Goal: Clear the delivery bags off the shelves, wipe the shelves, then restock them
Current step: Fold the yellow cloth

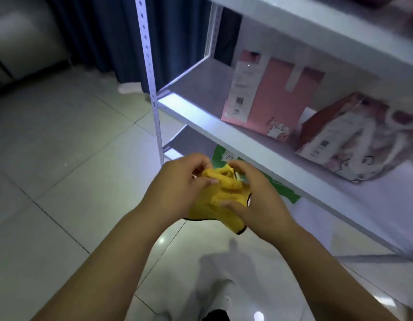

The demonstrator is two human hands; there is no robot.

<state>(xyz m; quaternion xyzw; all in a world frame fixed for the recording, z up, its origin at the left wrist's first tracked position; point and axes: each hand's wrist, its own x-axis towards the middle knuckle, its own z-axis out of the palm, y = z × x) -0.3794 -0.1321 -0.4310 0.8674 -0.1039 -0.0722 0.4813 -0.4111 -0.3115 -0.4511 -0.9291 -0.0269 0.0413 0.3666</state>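
Delivery bags (277,93) (pink) sit shelved; left hand (177,185) and right hand (261,202) clutch yellow cloth (212,203).

Only a handwritten "14" reads, on the white slip (229,156) on the green bag (287,189).

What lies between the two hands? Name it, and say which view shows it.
A bunched yellow cloth lies there, gripped by both the left hand and the right hand; the head view shows it.
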